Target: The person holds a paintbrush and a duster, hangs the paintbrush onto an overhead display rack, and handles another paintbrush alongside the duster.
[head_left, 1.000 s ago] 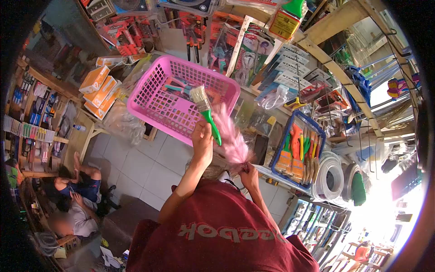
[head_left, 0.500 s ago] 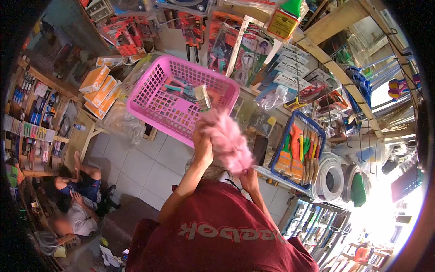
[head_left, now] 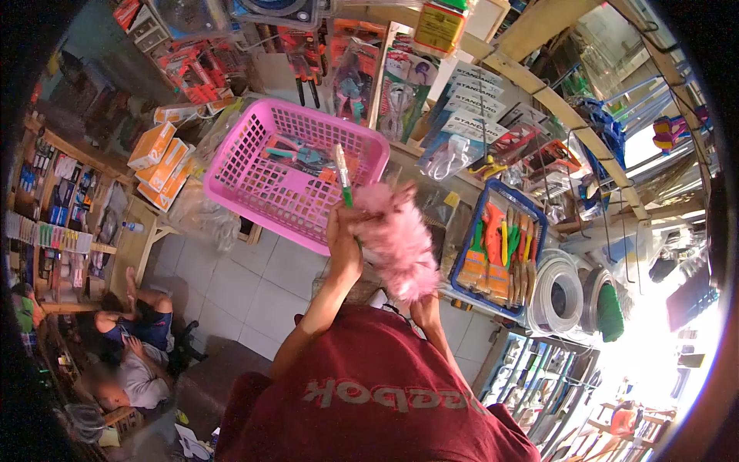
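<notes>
Duster (head_left: 400, 250) and paintbrush (head_left: 343, 175) are both held up close to the pink basket (head_left: 265, 223). That basket, the largest of these things, looks like rigid, light plastic; its rim would be the place to lift it. Right of the basket, the smaller blue tray (head_left: 467, 248) carries a row of more brushes.

The pink duster sits off the basket's near right corner, in front of it from the wearer's side. Its fluff should be very light, soft and yielding, giving little to hold, so the firm end below the fluff is the place to take it. The right grip (head_left: 425, 309) appears closed around that end, though the fluff hides most of the fingers.

Smallest is the paintbrush, its bristles seen against the basket's inside, edge-on to the camera. The left grip (head_left: 344, 235) is closed around its green handle: stiff, probably smooth and a little slippery, and better to pinch than the bristles, which would splay.
</notes>
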Available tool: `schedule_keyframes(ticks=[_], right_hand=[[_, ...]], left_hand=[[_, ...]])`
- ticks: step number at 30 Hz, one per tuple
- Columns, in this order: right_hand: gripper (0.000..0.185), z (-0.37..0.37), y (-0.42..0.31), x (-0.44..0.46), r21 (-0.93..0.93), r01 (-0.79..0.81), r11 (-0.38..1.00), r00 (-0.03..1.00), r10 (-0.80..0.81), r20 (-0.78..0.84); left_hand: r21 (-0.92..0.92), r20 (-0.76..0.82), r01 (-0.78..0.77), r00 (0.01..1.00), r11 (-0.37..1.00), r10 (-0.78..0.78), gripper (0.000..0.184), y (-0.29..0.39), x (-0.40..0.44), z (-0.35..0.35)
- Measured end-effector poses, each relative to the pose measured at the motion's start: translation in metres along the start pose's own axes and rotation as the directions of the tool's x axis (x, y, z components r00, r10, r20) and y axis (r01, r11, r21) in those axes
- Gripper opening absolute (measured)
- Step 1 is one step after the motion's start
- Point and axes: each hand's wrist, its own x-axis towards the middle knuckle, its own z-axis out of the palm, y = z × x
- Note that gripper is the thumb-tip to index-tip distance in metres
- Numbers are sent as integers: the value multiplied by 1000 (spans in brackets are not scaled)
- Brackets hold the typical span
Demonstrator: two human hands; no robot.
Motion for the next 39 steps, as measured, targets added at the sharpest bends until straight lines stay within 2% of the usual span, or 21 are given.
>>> schedule_keyframes(ticks=[2,4,5,7,8,9,11,15,18,20,23,24,26,28,29,30,33,34,37,38,39], right_hand=[[19,0,12,-3,-128,-2,992,1000,-2,-30],[19,-13,13,-4,-391,-245,887,960,277,28],[20,-22,13,-2,-346,-237,908,958,278,73],[21,-38,-10,-6,-244,-247,938,944,290,160],[19,-32,-27,-6,0,-32,1000,999,32,-16],[19,-36,-24,-8,-81,-136,987,990,139,29],[20,-43,-5,-10,-249,-323,913,931,354,90],[23,-59,7,-15,-158,-141,977,984,156,87],[21,-55,32,-12,-290,-142,946,983,170,74],[22,-56,45,-15,-319,-194,928,969,232,86],[23,-61,-9,-8,-128,-193,973,981,195,3],[20,-62,-20,-7,-114,8,993,999,-14,-49],[20,-49,39,-6,122,64,990,997,-59,-41],[20,-49,23,0,-111,-37,993,999,39,18],[19,-59,7,6,-353,-160,922,970,213,119],[18,-57,15,7,-364,-189,912,974,222,52],[17,-62,35,4,-341,-45,939,987,93,128],[18,-55,-2,8,-63,99,993,993,-94,67],[21,-43,5,11,-264,-76,962,995,91,42],[23,-43,5,11,-385,-217,897,962,263,70],[24,-42,6,12,-348,-205,915,971,235,47]], left_hand=[[-17,-34,6,999,1000,-6,27,-11,-1,0],[-142,12,115,993,983,-114,26,-9,-5,1],[-248,80,221,975,943,-207,25,-7,-7,0],[-79,79,131,989,988,-124,27,-9,-11,4],[25,94,54,994,998,-56,28,-13,-11,10],[124,119,-23,993,992,8,29,-17,-13,15],[98,110,-48,993,994,38,24,-24,-19,22],[70,77,-27,997,997,22,16,-24,-29,36],[238,150,-160,981,958,126,19,-32,-30,27],[108,91,-34,996,994,24,22,-40,-38,24],[-23,76,-22,997,999,24,28,-41,-32,21],[-20,63,25,998,999,-24,29,-35,-33,24],[-5,66,69,995,998,-68,29,-27,-32,30],[-88,103,74,993,993,-65,29,-24,-32,30],[-131,120,74,991,989,-58,28,-23,-30,30],[-207,168,59,986,977,-24,28,-32,-23,19],[-211,185,132,978,968,-93,26,-32,-19,0],[-136,55,168,985,976,-162,25,8,-27,36],[-106,117,69,992,992,-57,27,-10,-16,25],[-109,172,112,981,988,-92,30,-11,-12,16],[-82,179,124,978,989,-107,28,-9,-9,18]])
